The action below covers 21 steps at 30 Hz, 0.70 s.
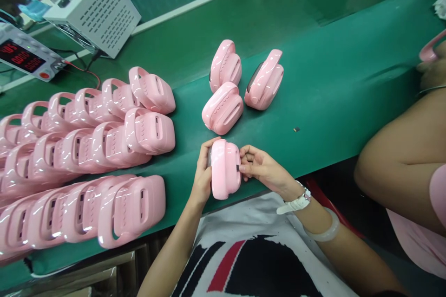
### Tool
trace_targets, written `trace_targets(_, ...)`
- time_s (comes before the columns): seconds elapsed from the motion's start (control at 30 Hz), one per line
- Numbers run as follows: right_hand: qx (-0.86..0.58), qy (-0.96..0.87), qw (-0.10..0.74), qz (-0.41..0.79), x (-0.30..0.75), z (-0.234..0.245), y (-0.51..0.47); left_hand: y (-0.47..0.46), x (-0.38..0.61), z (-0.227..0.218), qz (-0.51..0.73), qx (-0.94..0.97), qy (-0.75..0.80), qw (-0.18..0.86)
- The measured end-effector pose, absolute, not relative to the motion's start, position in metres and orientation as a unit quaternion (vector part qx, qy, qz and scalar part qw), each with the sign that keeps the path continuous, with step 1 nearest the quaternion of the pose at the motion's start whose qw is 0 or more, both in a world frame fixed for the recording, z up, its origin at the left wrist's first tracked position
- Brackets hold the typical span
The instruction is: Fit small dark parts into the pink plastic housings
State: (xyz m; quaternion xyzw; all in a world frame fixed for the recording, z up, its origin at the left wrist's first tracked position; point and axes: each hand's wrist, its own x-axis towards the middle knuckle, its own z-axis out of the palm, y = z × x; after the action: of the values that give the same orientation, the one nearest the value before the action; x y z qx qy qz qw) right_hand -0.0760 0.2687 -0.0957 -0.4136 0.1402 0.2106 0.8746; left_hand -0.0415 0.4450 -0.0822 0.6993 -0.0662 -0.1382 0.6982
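Note:
A glossy pink plastic casing (225, 169) stands on edge near the front of the green belt (331, 79). My left hand (202, 174) grips its left side, fingers wrapped round it. My right hand (259, 167) pinches its right edge at a small dark slot. A white watch and a pale bangle sit on my right wrist. Three more pink casings (223, 107) lie loose just beyond my hands.
Several rows of pink casings (90, 148) fill the belt to the left. A white vented box (95, 9) and a power supply with red digits (24, 53) stand at the back left. Another person's arm (400, 158) reaches in from the right.

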Motion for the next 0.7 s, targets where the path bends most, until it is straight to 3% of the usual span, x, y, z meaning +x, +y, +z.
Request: trace_targets(0.7,-0.543,0.114,0.795,0.243,-0.058,-0.069,0.261,0.441,-0.044,-0.073,-0.168,0.704,-0.045,0.689)
